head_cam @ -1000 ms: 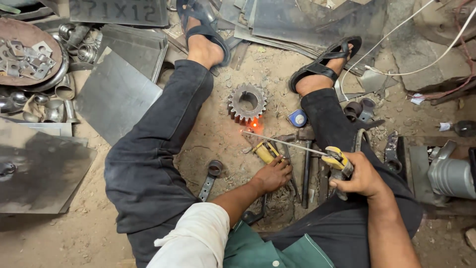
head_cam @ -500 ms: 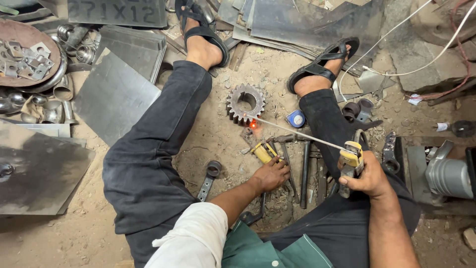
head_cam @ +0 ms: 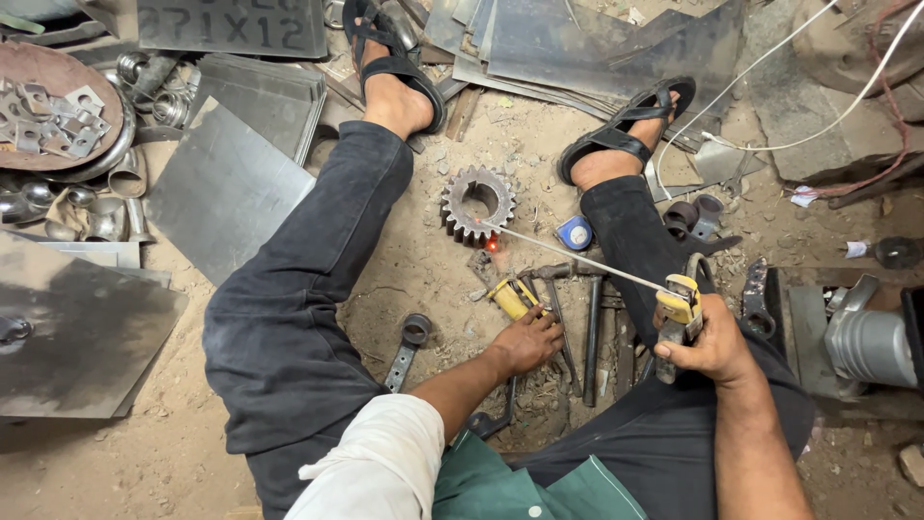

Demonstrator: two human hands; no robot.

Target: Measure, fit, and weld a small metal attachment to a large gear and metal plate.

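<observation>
My right hand grips a yellow electrode holder over my right thigh. A thin welding rod runs from it up-left, its tip by the lower edge of a steel gear lying on the dirt between my legs. A small orange glowing spot sits just below the gear. My left hand rests with curled fingers on tools on the ground, next to a yellow-handled tool. Whether it grips one is unclear.
A hammer and a ring spanner lie by my left hand. Steel sheets and a bowl of metal brackets are at the left. A grey cylinder and white cables are at the right.
My right hand has shifted a little to the right with the holder, and the rod tip has risen toward the gear. My left hand stays on the tools.
</observation>
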